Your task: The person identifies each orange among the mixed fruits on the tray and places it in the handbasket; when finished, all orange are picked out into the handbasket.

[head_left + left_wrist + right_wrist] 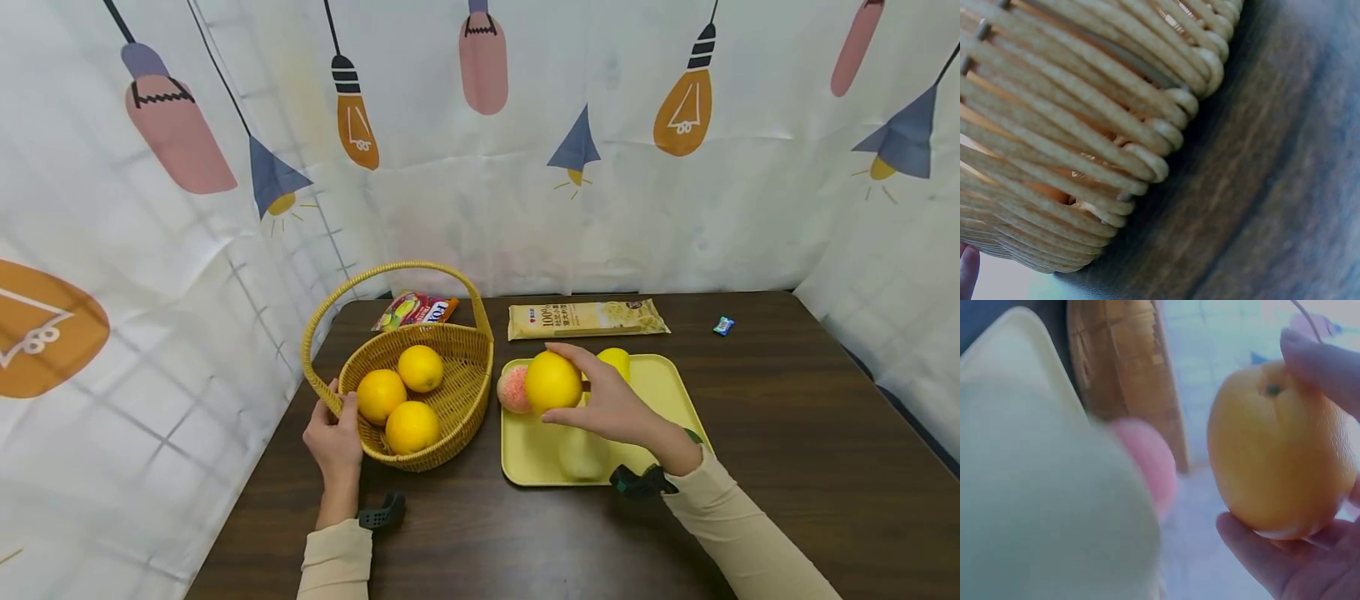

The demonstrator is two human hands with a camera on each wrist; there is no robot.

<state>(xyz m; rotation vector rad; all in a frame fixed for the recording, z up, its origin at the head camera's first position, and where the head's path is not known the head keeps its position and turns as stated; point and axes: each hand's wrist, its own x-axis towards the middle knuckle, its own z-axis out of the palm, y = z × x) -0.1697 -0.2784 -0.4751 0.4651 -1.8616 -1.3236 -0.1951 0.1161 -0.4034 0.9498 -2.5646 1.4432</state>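
My right hand (611, 404) grips an orange (553, 382) between thumb and fingers, above the yellow tray (675, 400). The right wrist view shows the orange (1282, 456) close up, its green stem spot facing the camera. On the tray sit a pink peach (513, 389), a pale green rounded fruit (583, 455) and a yellow fruit (617, 360) partly hidden by the hand. To the left, my left hand (335, 437) pinches the side of a wicker basket (468, 400) near its handle base. Three oranges (413, 427) lie inside. Basket weave (1072, 112) fills much of the left wrist view.
Behind the basket lies a colourful snack bag (416, 311). A long noodle packet (588, 319) lies beyond the tray, and a small blue wrapped candy (723, 326) to its right. A printed curtain (480, 208) hangs behind the dark wooden table (787, 433).
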